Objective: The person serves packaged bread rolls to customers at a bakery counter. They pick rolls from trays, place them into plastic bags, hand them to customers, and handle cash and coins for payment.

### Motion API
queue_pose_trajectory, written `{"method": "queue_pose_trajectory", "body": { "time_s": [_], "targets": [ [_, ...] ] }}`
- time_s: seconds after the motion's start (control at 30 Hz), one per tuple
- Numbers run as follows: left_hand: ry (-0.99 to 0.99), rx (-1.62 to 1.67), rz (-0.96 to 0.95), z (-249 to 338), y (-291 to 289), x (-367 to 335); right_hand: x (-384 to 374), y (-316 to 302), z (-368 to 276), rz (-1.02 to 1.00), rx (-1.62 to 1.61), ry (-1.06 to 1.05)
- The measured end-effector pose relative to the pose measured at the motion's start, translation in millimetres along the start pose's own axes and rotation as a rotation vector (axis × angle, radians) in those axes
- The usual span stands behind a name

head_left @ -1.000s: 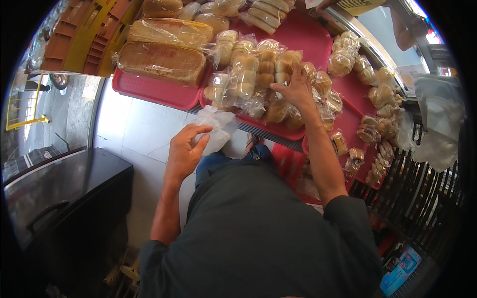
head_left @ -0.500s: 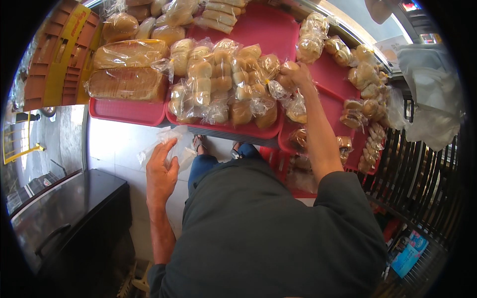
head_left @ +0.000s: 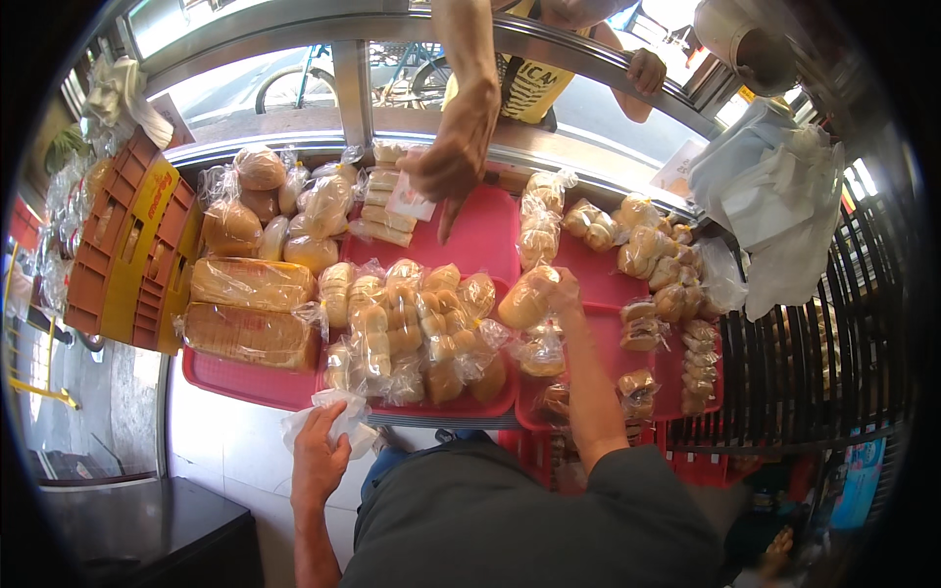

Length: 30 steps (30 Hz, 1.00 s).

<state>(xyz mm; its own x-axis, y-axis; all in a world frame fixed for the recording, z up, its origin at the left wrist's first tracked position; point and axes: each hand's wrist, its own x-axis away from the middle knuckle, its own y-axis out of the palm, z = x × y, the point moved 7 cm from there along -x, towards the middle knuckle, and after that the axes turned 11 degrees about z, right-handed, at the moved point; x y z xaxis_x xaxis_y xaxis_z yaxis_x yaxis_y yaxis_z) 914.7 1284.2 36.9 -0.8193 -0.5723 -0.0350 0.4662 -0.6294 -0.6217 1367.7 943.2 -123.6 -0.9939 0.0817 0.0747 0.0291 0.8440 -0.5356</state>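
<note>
My left hand (head_left: 321,453) is at the tray's near edge, holding a thin, whitish plastic bag (head_left: 338,416) with its fingers. My right hand (head_left: 563,290) grips a rounded, golden bun in clear plastic wrap (head_left: 524,299), above the right part of the red trays. Just left of that bun, bagged bread rolls (head_left: 404,328) stand in a cluster on a red tray (head_left: 477,240). From the far side another person's hand (head_left: 456,142) reaches over, a finger pointing down toward this tray, with a small pale pinkish paper (head_left: 410,201) at its fingers.
Bagged sliced loaves (head_left: 250,333) lie at the left, beside an orange and yellow crate (head_left: 137,250). More bagged buns (head_left: 652,250) fill the right trays. White plastic bags (head_left: 769,196) hang at the far right, near a black slatted rack (head_left: 833,333). A metal window frame (head_left: 358,93) borders the far side.
The view has tilted up toward the window. Another person's hand has come in from the far side. My right hand now holds the bun in plainer sight; my left still has the bag.
</note>
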Motion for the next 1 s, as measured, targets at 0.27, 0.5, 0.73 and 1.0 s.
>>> {"method": "queue_pose_trajectory", "body": {
  "time_s": [0.27, 0.5, 0.73, 1.0],
  "targets": [
    [0.086, -0.048, 0.043, -22.6, -10.8, -0.6, 65.6, 37.2, -44.0, 0.010, 0.282, -0.511],
    [0.083, 0.012, 0.151, -29.8, -13.7, 3.3, 174.4, 101.9, -162.1, -0.436, 0.429, -0.478],
    [0.151, -0.090, 0.186, -10.0, 34.9, -62.9, 172.7, 133.1, -139.8, -0.373, 0.539, -0.543],
    [-0.011, -0.444, 0.006, -43.0, 119.0, -117.5, 170.0, 93.0, -105.2, -0.571, -0.459, 0.126]
  ]
}}
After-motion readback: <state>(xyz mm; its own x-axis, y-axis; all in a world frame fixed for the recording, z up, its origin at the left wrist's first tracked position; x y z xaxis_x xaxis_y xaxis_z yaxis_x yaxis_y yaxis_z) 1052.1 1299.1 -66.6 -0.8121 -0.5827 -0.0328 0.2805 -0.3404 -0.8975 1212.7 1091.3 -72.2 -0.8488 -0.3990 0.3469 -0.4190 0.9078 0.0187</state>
